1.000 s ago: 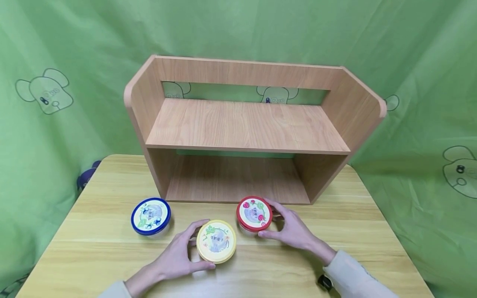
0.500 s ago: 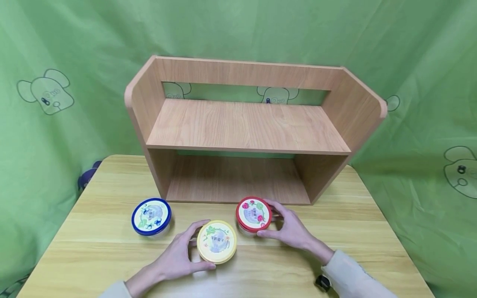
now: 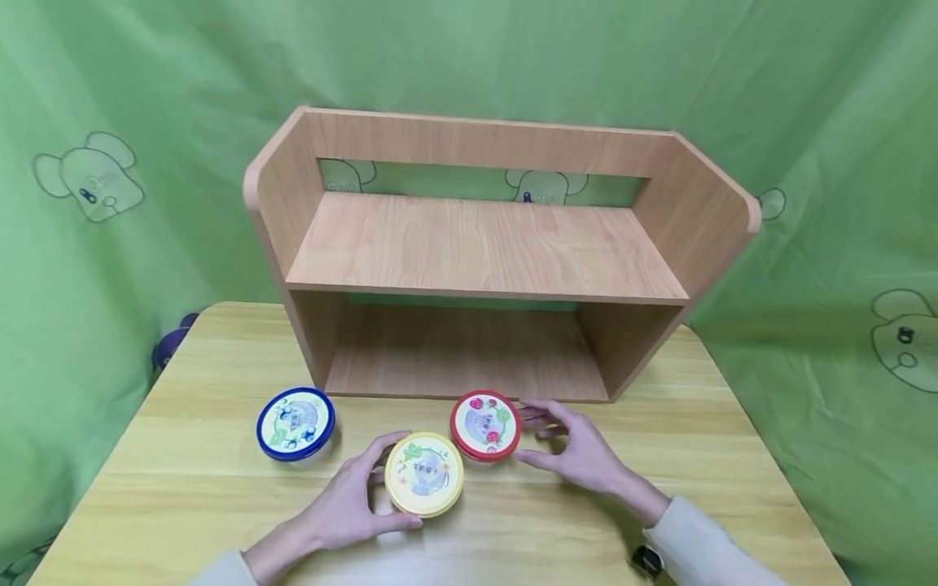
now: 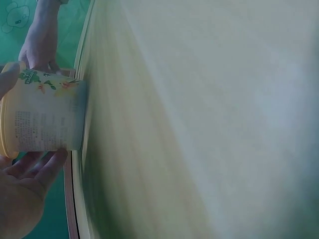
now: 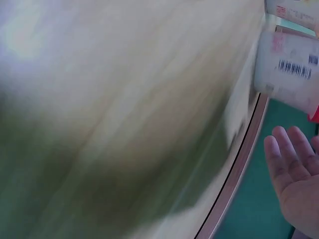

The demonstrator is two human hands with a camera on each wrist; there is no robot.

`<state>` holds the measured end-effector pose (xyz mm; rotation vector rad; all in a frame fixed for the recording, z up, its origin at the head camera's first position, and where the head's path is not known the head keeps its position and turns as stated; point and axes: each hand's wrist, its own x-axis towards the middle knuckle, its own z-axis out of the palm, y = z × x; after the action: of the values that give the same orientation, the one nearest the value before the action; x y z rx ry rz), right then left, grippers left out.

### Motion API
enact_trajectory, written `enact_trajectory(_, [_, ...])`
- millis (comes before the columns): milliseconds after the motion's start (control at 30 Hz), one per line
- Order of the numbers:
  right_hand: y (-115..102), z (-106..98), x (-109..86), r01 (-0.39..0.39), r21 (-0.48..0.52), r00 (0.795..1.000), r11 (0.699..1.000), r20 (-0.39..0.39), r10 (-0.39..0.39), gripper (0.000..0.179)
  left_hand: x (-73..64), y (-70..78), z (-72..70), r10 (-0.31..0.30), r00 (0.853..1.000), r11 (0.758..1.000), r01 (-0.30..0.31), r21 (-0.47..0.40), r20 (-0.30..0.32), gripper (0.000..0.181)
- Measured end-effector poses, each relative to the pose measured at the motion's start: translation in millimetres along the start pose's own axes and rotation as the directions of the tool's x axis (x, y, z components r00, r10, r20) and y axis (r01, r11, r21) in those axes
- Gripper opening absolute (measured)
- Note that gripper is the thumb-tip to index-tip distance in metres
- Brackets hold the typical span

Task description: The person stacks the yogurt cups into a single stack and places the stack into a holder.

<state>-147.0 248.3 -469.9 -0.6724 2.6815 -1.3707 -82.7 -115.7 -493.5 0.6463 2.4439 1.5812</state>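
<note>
My left hand (image 3: 344, 503) curls round a yellow-lidded tub (image 3: 424, 474), thumb at its near side and fingers at its far left. In the left wrist view that tub (image 4: 50, 112) stands upright on the table, flowers printed on its wall. A red-lidded tub (image 3: 485, 426) sits right behind it, slightly to the right, the two lids close together. My right hand (image 3: 579, 452) is just right of the red-lidded tub. In the right wrist view a gap shows between my straight fingers (image 5: 286, 154) and the tub with the barcode (image 5: 294, 69).
A blue-lidded tub (image 3: 296, 424) stands at the left, near the shelf's front left corner. Behind the tubs rises a two-tier wooden shelf (image 3: 484, 248) on the wooden table (image 3: 733, 480). Green cloth (image 3: 469, 49) hangs behind and at both sides.
The red-lidded tub has shifted left and slightly nearer, up against the yellow-lidded one in view. My right hand has let go of it and moved slightly right. The left hand keeps its place.
</note>
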Motion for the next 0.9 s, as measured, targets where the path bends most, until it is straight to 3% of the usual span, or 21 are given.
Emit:
enact_trajectory(167, [0.8,3.0,2.1,0.021,0.033,0.999,0.999,0.025,-0.022,0.079,-0.3,0.5,-2.5,0.017,1.000,1.000,-0.017,0.004,-0.009,0.101])
enact_trajectory(500, [-4.0,14.7,3.6,-0.042,0.050,0.996,0.998,0.077,0.038,0.096,0.2,-0.8,0.7,0.008,1.000,1.000,-0.008,-0.008,0.006,0.102])
enact_trajectory(900, [-5.7,22.3,9.2,-0.087,-0.021,0.992,0.996,0.084,0.089,0.100,0.8,-1.3,0.1,0.004,1.000,1.000,-0.004,-0.013,0.013,0.102])
